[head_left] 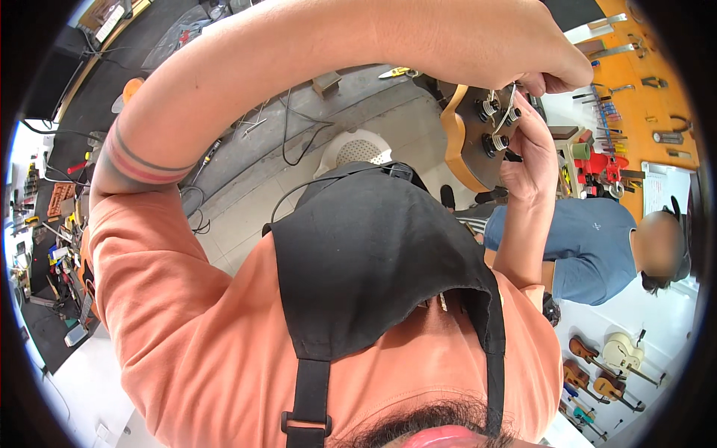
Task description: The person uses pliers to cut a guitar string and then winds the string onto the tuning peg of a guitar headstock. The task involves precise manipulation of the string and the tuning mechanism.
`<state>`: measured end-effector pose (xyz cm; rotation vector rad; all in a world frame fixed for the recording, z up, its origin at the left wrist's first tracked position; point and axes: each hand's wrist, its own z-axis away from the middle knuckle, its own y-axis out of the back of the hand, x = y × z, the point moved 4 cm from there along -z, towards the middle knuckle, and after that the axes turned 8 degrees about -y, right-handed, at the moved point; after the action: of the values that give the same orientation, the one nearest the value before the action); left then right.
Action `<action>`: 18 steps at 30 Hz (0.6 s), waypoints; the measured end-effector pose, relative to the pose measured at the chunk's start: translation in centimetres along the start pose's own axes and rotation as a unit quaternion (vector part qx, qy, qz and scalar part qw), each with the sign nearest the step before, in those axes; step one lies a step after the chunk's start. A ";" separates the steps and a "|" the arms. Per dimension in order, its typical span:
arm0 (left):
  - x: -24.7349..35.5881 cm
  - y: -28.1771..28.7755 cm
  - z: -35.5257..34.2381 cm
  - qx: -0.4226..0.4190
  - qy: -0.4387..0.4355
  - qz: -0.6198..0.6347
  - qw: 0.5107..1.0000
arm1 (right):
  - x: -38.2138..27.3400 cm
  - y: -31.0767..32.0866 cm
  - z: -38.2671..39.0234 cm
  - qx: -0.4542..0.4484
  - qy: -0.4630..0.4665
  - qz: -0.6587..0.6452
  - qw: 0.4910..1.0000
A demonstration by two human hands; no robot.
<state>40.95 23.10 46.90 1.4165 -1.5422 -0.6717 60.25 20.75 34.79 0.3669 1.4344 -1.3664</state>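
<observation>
At the upper right is a wooden guitar body [453, 142] with a pale edge and a dark face. Several round metal-and-black control pots [493, 143] stand out from it, with thin pale wires around them. My left arm arches across the top, and my left hand [549, 71] is closed with bent fingers just above the pots. Below it, my right hand [526, 160] reaches up beside the pots, its fingers bent toward my left fingertips. A thin pale strand lies between the two hands. What either hand pinches is too small and partly hidden to name.
A person in a blue shirt [594, 250] is close by on the right. A grey bench [366, 97] carries a small block [326, 84], cables and a yellow-handled tool [396, 72]. Tools hang on an orange board [657, 104]; several guitars [624, 351] hang lower right.
</observation>
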 end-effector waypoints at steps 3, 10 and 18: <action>0.8 0.9 0.7 -0.023 -0.015 0.014 1.000 | 0.0 0.1 0.0 0.006 0.005 0.013 1.000; 1.8 2.8 -0.5 0.000 -0.029 0.004 1.000 | -0.1 0.6 -0.4 -0.037 0.005 -0.042 0.998; 1.3 1.0 0.6 0.070 -0.039 -0.086 0.993 | -0.5 0.5 -0.4 -0.046 0.015 -0.041 0.998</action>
<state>40.03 21.92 47.81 1.6606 -1.5659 -0.7415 60.66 21.50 34.84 0.2727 1.5447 -1.3602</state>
